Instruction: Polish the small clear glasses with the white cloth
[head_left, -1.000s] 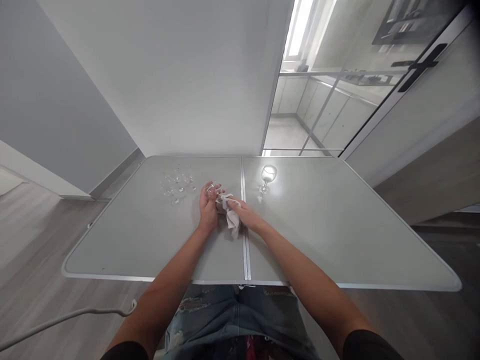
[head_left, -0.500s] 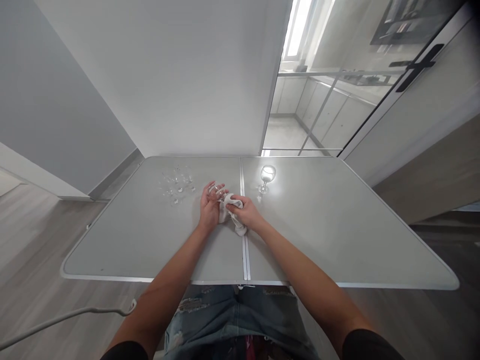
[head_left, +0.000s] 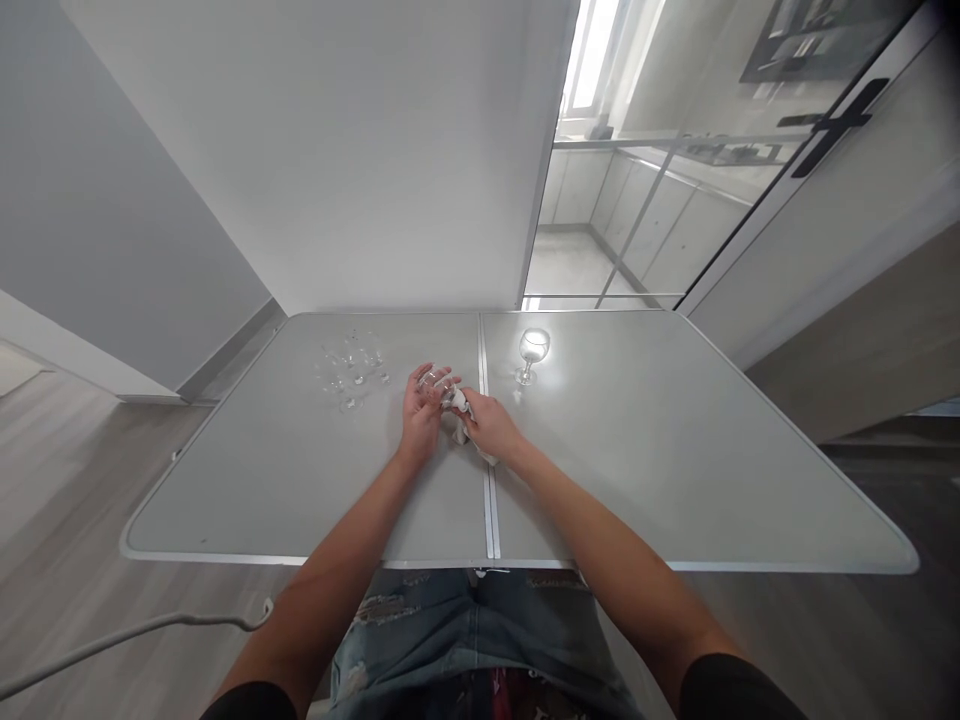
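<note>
Over the middle of the table, my left hand (head_left: 420, 415) is closed round the bowl of a clear wine glass (head_left: 435, 382), which lies tilted in the fingers. My right hand (head_left: 489, 424) grips a white cloth (head_left: 460, 402) and presses it against the glass's right end, where the stem and foot are mostly covered. Part of the cloth hangs below the right fingers. Another wine glass (head_left: 534, 347) stands upright beyond my right hand, just right of the table's seam.
Several clear glasses (head_left: 358, 360) stand in a group at the table's back left. The grey folding table (head_left: 675, 450) has a metal rim and a central seam. A white wall (head_left: 390, 200) rises behind it, with a glass door (head_left: 645, 200) at back right.
My right hand has turned over the cloth, which now shows less and is bunched at the glass's end. My left hand stays nearly in place with the glass.
</note>
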